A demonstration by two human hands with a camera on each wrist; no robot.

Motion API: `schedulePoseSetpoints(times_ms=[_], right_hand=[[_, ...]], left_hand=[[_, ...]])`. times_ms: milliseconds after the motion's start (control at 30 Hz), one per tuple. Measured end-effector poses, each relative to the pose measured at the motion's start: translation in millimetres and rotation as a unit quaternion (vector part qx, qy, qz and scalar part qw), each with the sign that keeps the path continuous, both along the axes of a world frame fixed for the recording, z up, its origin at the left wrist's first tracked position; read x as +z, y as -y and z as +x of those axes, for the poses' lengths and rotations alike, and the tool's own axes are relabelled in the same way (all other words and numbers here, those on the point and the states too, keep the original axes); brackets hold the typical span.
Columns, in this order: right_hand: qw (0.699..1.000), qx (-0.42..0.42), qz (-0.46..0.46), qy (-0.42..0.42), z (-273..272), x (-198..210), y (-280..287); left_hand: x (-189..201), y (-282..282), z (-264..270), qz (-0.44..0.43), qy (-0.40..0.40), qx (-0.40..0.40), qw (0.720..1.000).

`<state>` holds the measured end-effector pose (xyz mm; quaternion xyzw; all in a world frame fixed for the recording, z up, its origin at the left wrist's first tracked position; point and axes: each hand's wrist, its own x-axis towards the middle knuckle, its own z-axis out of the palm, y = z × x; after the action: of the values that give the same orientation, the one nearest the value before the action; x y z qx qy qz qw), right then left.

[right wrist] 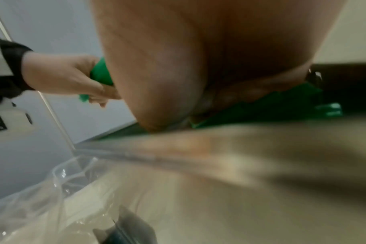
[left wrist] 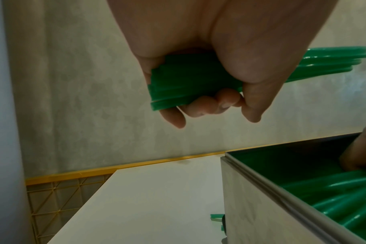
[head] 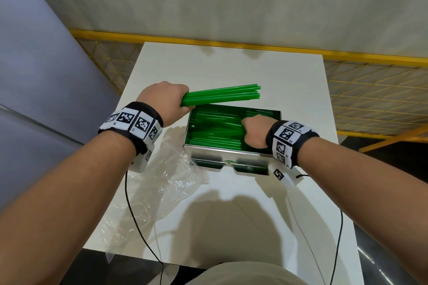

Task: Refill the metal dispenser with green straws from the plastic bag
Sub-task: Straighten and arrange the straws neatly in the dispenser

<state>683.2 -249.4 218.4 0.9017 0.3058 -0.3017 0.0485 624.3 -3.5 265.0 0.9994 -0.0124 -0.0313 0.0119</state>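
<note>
While the left hand (head: pixel 163 99) grips a bundle of green straws (head: pixel 222 95) by one end, fingers (left wrist: pixel 201 107) and thumb curled tight round it, the bundle sticks out to the right, roughly level, above the far left part of the metal dispenser (head: pixel 228 154). The dispenser sits open-topped on the white table (head: pixel 231 67), already holding a pile of loose straws (head: pixel 215 127) lying crosswise inside (green reflects off its inner walls). The right hand (head: pixel 254 132) is down inside the dispenser at its right side, on top of the pile; the knuckles look bent, but the right wrist view is blurred and the fingertips are hidden, so I cannot tell whether it grasps any straws or just presses on them. The plastic bag (head: pixel 166 180) lies crumpled and flat on the table, just left of the dispenser and toward the near edge, under the left wrist. Both wrists wear black bands with black-and-white marker tags (head: pixel 129 122), and thin black cables (head: pixel 139 227) trail off them across the table. A yellow wire-grid fence (head: pixel 375 90) stands behind the table.
</note>
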Motion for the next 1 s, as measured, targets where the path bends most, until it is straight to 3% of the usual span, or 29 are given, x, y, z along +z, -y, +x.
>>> schedulePoseSetpoints(times_ms=[300, 500, 667, 867, 1000], right_hand=[[0.999, 0.038, 0.004, 0.021, 3, -23, 5], [0.996, 0.008, 0.086, -0.008, 6, -14, 22], [0.997, 0.008, 0.065, -0.042, 0, -13, 19], [0.997, 0.028, 0.067, 0.032, 1, -11, 21], [0.999, 0.037, 0.009, 0.029, 1, -7, 20]], left_hand=[[-9, -6, -8, 0.003, -0.005, -0.001, 1.0], [-10, -9, -6, -0.008, -0.009, -0.008, 1.0], [-9, -5, -3, 0.002, -0.02, -0.019, 1.0], [-11, 10, 3, 0.006, -0.031, -0.033, 0.999], [-12, 17, 5, 0.001, -0.041, -0.039, 0.998]])
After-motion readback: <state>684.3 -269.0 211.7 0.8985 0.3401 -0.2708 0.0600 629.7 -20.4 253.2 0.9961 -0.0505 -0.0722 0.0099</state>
